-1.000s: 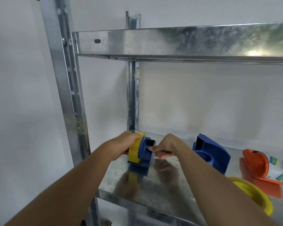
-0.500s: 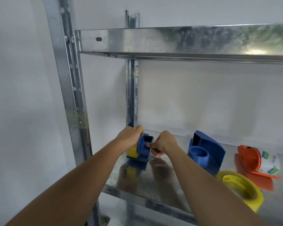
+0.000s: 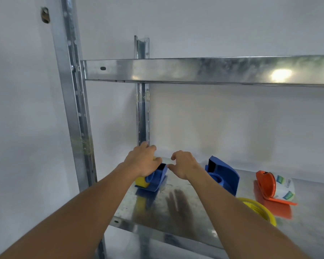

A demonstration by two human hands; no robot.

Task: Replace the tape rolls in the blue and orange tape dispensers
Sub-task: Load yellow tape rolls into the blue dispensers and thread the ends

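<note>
Both hands shifted: right hand (image 3: 183, 165) released blue dispenser (image 3: 156, 179); left hand (image 3: 143, 162) stays.

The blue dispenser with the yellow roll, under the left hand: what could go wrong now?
1. The left hand alone holds the blue dispenser; the right hand is off it, so it might tip or slide on the smooth metal shelf.
2. The loose yellow tape roll lies near the shelf's front edge beside the right forearm; a pull back could knock it off.
</note>
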